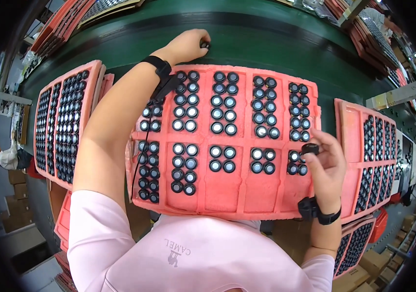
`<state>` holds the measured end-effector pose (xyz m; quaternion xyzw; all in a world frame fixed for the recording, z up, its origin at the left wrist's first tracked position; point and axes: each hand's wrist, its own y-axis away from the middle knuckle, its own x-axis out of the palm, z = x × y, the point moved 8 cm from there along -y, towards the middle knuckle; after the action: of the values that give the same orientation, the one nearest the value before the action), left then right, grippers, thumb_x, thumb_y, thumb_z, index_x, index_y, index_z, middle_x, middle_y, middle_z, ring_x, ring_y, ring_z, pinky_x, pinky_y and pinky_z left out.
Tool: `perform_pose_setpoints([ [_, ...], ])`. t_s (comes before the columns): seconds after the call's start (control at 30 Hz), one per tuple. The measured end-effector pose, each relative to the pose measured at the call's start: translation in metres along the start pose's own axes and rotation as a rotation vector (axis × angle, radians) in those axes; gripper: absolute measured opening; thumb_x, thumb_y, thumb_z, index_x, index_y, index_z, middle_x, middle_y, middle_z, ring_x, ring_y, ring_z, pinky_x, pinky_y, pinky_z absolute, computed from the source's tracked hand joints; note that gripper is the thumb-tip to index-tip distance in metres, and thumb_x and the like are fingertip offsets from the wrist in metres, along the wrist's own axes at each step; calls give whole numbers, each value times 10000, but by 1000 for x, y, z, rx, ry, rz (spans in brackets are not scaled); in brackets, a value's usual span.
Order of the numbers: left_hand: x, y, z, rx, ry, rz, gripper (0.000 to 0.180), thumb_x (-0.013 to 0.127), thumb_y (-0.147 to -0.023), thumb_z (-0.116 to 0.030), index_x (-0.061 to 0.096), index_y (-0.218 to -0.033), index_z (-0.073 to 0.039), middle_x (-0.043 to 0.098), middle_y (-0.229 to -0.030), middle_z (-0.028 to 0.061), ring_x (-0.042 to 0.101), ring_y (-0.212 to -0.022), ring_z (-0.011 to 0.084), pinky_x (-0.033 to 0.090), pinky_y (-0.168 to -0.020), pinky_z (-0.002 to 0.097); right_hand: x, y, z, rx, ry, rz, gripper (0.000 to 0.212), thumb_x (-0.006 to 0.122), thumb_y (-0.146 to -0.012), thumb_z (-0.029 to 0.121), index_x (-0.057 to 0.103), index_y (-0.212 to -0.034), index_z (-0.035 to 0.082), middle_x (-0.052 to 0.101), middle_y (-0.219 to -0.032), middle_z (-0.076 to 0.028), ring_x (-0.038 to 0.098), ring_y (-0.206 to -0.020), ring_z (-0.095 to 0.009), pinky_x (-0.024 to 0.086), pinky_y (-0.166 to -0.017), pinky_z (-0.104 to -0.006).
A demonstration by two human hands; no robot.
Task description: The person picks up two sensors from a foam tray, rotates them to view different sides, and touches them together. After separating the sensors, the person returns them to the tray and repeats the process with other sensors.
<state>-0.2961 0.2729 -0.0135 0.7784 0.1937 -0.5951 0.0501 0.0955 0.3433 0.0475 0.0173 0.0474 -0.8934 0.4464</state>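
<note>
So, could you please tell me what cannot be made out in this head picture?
- Head view: most of the dark part in the left hand, covered by its fingers.
- Head view: the palm side of the black part in the right hand, hidden by the part itself.
- Head view: the pink tray's upper-left corner, behind the left forearm.
- Head view: the upper-left stacked trays' far ends, cut off by the top edge.

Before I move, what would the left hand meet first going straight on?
Ahead of the left hand, the way over the green surface looks free as far as the picture shows; depth is unclear, so contact is possible.
</note>
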Motion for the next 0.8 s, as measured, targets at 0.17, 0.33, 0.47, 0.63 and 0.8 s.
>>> perform_pose_setpoints([
  [0.17,-55,68,-59,-75,614,-173,299,658,-812,-11,599,-1105,0,581,-1071,65,590,-879,116,499,-777,246,60,13,0,-132,-63,201,265,655,-794,-75,581,-1046,-41,571,-985,-88,559,-896,-145,467,-785,-257],
  [0.33,-112,187,-130,147,753,-334,250,745,-748,-52,673,-986,-20,620,-948,71,581,-821,159,483,-720,284,103,26,4,-290,70,341,274,675,-763,-87,582,-1018,-43,580,-986,-129,572,-896,-191,476,-794,-289],
  [0.47,-108,262,-144,84,749,-363,264,790,-727,-56,675,-958,3,631,-888,76,589,-833,188,477,-725,299,128,38,1,-312,41,377,272,696,-751,-73,586,-997,-37,590,-993,-150,579,-890,-219,479,-795,-308],
  [0.63,-63,292,-147,-33,988,-419,286,808,-709,-43,683,-960,11,640,-908,97,604,-854,197,485,-738,303,153,45,1,-339,41,434,257,702,-757,-55,590,-988,-38,593,-1012,-165,583,-903,-233,482,-812,-328],
  [0.8,-42,289,-160,2,1069,-374,275,787,-741,-67,657,-963,31,605,-1003,158,581,-922,212,482,-779,308,163,46,-1,-331,30,450,249,715,-761,-33,594,-979,-33,587,-1047,-175,578,-959,-246,478,-849,-346],
])
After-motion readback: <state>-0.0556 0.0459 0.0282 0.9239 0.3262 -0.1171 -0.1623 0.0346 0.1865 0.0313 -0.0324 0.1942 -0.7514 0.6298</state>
